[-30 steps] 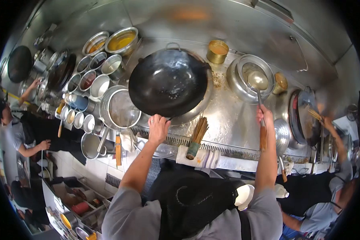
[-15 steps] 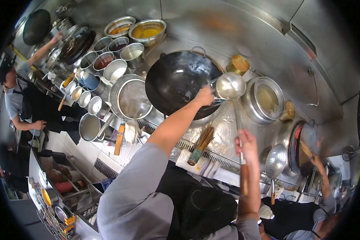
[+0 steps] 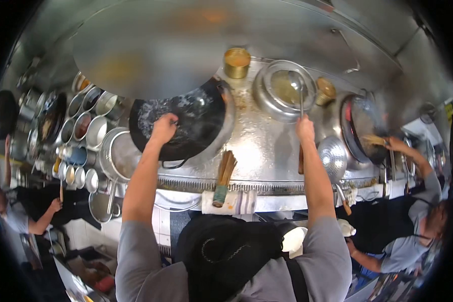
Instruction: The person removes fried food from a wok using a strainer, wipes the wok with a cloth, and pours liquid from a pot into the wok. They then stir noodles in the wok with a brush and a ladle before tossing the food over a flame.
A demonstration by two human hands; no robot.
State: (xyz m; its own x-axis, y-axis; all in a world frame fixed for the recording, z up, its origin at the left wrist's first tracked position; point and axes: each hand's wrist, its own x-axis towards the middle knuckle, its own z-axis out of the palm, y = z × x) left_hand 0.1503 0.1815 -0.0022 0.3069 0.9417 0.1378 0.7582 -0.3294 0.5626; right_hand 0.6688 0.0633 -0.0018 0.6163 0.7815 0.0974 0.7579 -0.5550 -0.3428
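Note:
My left hand [image 3: 164, 128] is closed over the near left part of a black wok [image 3: 201, 121], with a small dark end showing at its fingers. I cannot tell what it grips. Bubbling, whitish liquid covers part of the wok's inside. My right hand [image 3: 305, 128] grips a long ladle [image 3: 301, 98] whose wooden handle end hangs below the fist. Its bowl rests over the yellowish liquid in a steel pot [image 3: 260, 95] right of the wok. A large, blurred grey metallic surface [image 3: 151, 45] hides the wok's far side.
A bamboo brush [image 3: 224, 178] lies on a folded towel [image 3: 244, 201] at the front edge. Tins [image 3: 236, 63] stand behind, with a perforated skimmer [image 3: 332, 156] at right. Sauce containers [image 3: 98, 132] and a strainer [image 3: 105, 158] are left. Co-workers [image 3: 423, 221] stand on both sides.
My view has turned. My left hand has moved from the wok's right rim to over its near left part; the ladle has gone from beside the wok to the steel pot. The grey surface has appeared.

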